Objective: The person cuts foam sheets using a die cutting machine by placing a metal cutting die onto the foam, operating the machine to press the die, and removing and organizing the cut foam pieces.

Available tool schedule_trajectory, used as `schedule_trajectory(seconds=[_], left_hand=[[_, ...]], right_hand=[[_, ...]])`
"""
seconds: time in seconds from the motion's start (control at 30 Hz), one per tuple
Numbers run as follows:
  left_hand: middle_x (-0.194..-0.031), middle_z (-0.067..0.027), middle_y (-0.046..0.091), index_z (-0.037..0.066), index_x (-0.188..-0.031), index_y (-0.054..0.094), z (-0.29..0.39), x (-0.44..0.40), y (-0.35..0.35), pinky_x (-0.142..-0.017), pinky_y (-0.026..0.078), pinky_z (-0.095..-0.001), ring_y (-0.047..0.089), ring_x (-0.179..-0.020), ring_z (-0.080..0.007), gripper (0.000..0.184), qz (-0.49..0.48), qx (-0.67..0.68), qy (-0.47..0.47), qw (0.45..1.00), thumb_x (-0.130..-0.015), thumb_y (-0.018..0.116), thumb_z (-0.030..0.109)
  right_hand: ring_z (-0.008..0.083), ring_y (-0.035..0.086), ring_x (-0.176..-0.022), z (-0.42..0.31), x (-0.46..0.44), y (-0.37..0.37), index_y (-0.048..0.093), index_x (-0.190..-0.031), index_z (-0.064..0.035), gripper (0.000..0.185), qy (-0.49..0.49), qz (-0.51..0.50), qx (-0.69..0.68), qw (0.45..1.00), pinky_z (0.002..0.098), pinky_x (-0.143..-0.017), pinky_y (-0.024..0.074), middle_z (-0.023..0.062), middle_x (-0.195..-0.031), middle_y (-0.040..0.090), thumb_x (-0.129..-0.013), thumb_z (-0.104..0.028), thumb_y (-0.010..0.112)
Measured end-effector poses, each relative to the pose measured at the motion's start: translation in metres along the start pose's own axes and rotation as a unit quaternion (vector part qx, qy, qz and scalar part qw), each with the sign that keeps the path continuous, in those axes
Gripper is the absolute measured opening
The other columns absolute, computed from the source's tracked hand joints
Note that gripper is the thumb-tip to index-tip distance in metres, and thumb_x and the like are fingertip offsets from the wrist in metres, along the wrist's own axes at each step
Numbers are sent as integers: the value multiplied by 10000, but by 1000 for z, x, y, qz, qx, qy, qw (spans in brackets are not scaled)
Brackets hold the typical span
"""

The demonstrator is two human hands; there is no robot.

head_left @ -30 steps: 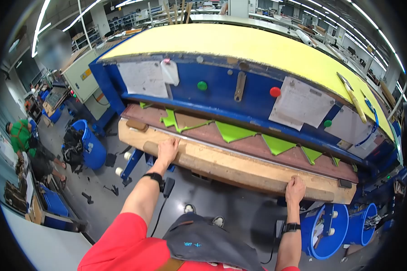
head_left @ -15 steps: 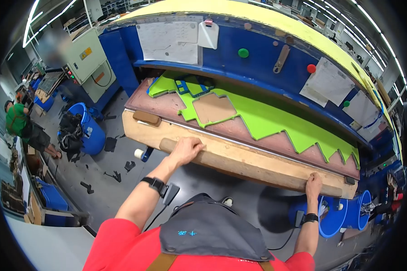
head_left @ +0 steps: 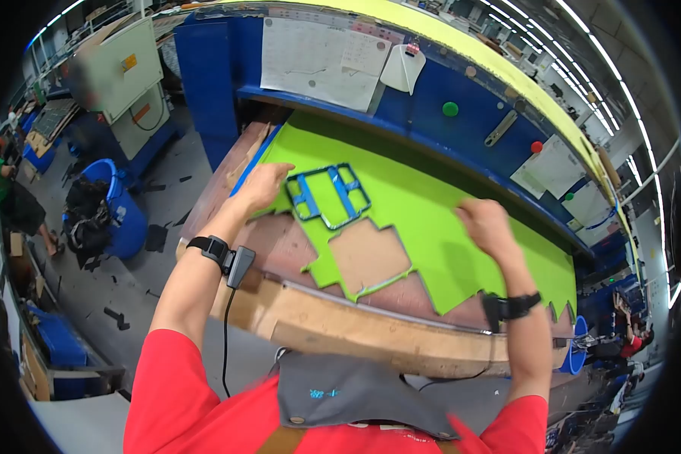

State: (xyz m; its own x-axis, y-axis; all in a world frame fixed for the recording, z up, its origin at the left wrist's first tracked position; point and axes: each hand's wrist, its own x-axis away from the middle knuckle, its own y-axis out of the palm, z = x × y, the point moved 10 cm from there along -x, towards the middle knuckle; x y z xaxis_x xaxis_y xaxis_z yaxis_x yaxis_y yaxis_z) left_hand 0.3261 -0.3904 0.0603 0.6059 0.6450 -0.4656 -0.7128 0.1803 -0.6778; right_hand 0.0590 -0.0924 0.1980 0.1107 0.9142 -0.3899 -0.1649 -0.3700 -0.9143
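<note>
A bright green sheet (head_left: 446,204) with a jagged front edge and a squarish cut-out lies on the reddish-brown board of a blue machine. On the sheet's left part sits a blue cutting die (head_left: 330,195), a frame with inner bars. My left hand (head_left: 263,187) is at the sheet's left end, just left of the die, with its index finger stretched out; whether it touches the sheet is unclear. My right hand (head_left: 489,228) is above the sheet's right half, its fingers curled and slightly blurred. Nothing shows in it, and a shadow falls on the sheet below.
A wooden front ledge (head_left: 333,340) runs between me and the board. The blue machine beam (head_left: 469,140) with papers and magnets overhangs the back. A blue bin (head_left: 121,212) of dark scraps stands on the floor at left. Other people are farther off on both sides.
Both hands have left the wooden front ledge and reached forward over the green sheet, the left toward the die. My view has moved closer to the board.
</note>
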Motion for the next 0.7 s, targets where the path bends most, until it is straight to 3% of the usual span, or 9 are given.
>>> schedule_trajectory(seconds=[0.07, 0.13, 0.17, 0.23, 0.27, 0.3, 0.37, 0.53, 0.7], left_hand=[[-1319, -200, 648, 18, -1308, 633, -3, -3, 16, -1042, 472, -406, 613, -1233, -349, 343, -38, 13, 7, 999, -1007, 486, 88], [-1322, -190, 650, 13, -1300, 637, -8, 7, 22, -1059, 464, -403, 608, -1240, -355, 339, -69, 24, -8, 997, -1002, 487, 76], [-1324, -181, 652, 9, -1291, 640, -9, 7, 30, -1076, 457, -399, 604, -1247, -361, 336, -92, 24, -11, 995, -997, 487, 64], [-1262, -206, 672, 23, -1268, 658, -20, 11, 37, -1047, 476, -425, 616, -1214, -381, 368, -65, 74, 33, 995, -938, 496, 9], [-1297, -192, 658, 28, -1276, 655, -20, 14, 37, -1073, 459, -424, 591, -1254, -373, 360, -81, 52, 60, 994, -951, 500, 26], [-1333, -178, 644, 32, -1284, 652, -21, 16, 36, -1099, 442, -424, 566, -1293, -364, 352, -96, 27, 81, 992, -964, 504, 43], [-1390, -166, 605, 49, -1321, 630, -17, 18, 31, -1134, 403, -435, 521, -1340, -358, 364, -105, -13, 112, 988, -980, 506, 82], [-1541, -125, 471, 105, -1435, 539, -20, 19, 41, -1214, 285, -471, 389, -1450, -344, 421, -129, -98, 107, 981, -1028, 492, 203], [-1585, -102, 415, 115, -1460, 509, -30, 19, 45, -1238, 229, -479, 326, -1491, -327, 426, -146, -130, 79, 977, -1049, 474, 221]], right_hand=[[428, 661, -783, -57, -36, 30, 675, -857, -54, 194, -71, -2, 5, 997, 524, -694, 525, 216, -801, 674, -920, -236, 649], [412, 664, -760, -108, -68, 77, 667, -820, -58, 169, -118, -21, -11, 993, 514, -672, 529, 199, -752, 657, -896, -209, 656], [402, 655, -845, -130, -82, 101, 674, -868, -60, 148, -126, -80, -9, 989, 495, -737, 528, 193, -821, 654, -904, -201, 652], [383, 653, -863, -166, -100, 121, 658, -888, -60, 74, -185, -34, -70, 980, 491, -748, 534, 172, -834, 641, -847, -118, 640], [382, 650, -883, -178, -106, 131, 653, -918, -62, 100, -209, 36, -97, 972, 481, -776, 539, 165, -857, 649, -847, -132, 656], [377, 651, -939, -191, -116, 143, 657, -962, -60, 149, -193, 6, -92, 977, 461, -830, 540, 168, -913, 658, -852, -157, 679], [374, 644, -999, -215, -130, 149, 660, -1000, -45, 194, -198, 49, -106, 973, 451, -891, 527, 186, -969, 666, -858, -173, 694], [373, 632, -1039, -227, -146, 215, 680, -1072, -30, 254, -181, -30, -205, 961, 466, -926, 505, 186, -1044, 675, -867, -179, 700], [390, 642, -952, -223, -156, 210, 711, -932, -3, 242, -186, -61, -250, 948, 478, -874, 511, 184, -924, 673, -862, -235, 727]])
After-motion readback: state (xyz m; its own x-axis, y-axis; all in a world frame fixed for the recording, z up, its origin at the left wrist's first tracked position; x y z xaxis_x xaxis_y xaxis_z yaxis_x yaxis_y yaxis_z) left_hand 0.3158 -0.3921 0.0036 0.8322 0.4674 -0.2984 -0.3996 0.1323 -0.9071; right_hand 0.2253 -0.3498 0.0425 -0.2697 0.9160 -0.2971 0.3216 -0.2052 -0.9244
